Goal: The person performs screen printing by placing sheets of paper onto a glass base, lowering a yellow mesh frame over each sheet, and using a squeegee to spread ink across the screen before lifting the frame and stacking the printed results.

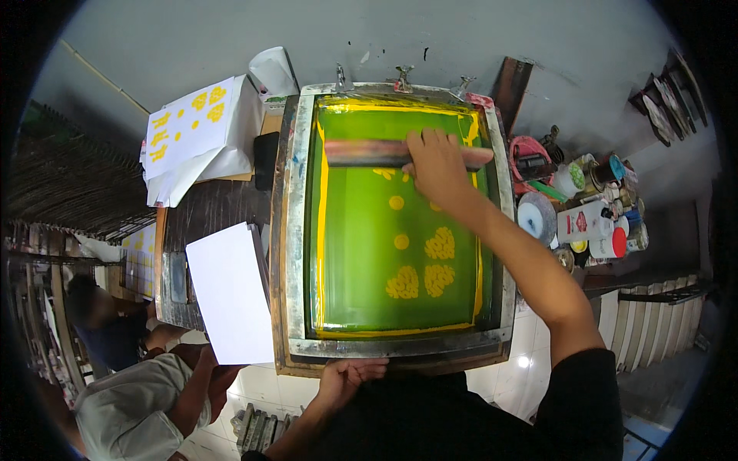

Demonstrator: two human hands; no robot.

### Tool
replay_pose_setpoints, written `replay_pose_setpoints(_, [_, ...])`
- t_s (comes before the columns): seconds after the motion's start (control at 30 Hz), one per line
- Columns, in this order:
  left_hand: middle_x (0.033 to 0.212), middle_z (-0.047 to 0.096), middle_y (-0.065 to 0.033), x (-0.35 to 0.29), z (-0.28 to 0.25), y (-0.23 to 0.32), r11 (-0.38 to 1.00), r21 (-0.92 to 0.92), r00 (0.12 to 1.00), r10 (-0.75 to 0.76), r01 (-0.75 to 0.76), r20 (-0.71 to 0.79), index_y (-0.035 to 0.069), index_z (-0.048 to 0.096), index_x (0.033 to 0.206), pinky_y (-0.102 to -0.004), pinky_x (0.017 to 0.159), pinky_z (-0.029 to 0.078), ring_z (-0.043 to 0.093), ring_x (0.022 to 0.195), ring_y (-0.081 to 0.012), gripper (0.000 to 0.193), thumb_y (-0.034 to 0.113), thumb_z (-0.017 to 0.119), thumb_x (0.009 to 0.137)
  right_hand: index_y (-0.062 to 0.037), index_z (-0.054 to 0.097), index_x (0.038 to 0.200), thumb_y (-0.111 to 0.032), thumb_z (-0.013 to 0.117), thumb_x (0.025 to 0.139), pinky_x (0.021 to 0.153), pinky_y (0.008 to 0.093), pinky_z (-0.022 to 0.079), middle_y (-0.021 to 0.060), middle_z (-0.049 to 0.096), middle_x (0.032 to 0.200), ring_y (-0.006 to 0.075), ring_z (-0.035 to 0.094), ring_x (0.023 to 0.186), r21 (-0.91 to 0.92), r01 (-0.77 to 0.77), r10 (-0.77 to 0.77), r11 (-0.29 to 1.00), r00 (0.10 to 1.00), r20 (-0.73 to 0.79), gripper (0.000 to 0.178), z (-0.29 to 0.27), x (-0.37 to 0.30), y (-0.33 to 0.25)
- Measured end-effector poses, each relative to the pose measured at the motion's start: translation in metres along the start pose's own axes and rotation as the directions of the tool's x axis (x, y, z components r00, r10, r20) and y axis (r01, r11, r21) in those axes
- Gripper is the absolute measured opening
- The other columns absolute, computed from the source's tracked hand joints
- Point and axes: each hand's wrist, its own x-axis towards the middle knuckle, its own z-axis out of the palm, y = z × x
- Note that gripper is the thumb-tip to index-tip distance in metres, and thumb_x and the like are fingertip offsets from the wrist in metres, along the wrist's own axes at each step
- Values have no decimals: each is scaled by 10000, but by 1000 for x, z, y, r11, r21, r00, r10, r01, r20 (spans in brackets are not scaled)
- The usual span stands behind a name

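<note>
A squeegee [360,153] with a worn reddish wooden handle lies crosswise near the far end of a green printing screen [354,238]. My right hand [437,163] is closed around the squeegee's right half, fingers over its top. Yellow ink lines the mesh edges, and yellow hearts and dots show in the stencil; the squeegee, hand and forearm cover part of the pattern. The screen's metal frame [505,253] sits over a wooden base, with clamps [403,77] at its far edge. My left hand [344,382] holds the near edge of the frame, fingers bent and partly hidden.
Left of the screen are a blank paper stack [229,296] and a pile topped by a yellow-printed sheet [188,119], beside a dark phone-like slab [266,161]. Jars and bottles [583,221] crowd the right. Another person [138,403] sits at lower left; racks [653,330] stand at both sides.
</note>
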Motion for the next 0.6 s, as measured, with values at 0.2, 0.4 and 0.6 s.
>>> replay_pose_setpoints(0.2, [1215, 674, -346, -9, 11, 0, 992, -108, 996, 61, -68, -72, -155, 654, 1077, -522, 1015, 523, 695, 1053, -452, 374, 112, 447, 916, -39, 541, 1175, -220, 838, 797, 912, 490, 417, 188, 630, 1160, 388, 592, 1107, 3, 9, -9, 1000, 999, 33, 514, 15, 64, 43])
replay_pose_setpoints(0.4, [1194, 680, -347, -7, 18, 3, 998, -56, 988, -2, -7, -156, -51, 645, 773, -519, 1002, 533, 702, 1045, -435, 264, 116, 472, 883, -18, 542, 1169, -268, 736, 911, 954, 500, 406, 208, 639, 1220, 397, 584, 1175, 186, -84, 46, 979, 979, 199, 408, 5, 98, 66])
replay_pose_setpoints(0.6, [1183, 689, -336, -8, 12, -2, 992, -84, 994, 91, -96, -61, -102, 670, 897, -511, 979, 547, 708, 1036, -416, 298, 114, 464, 893, -13, 546, 1163, -256, 682, 947, 954, 511, 403, 203, 647, 1173, 404, 585, 1146, 76, 1, -1, 997, 1000, -7, 352, 21, 106, 63])
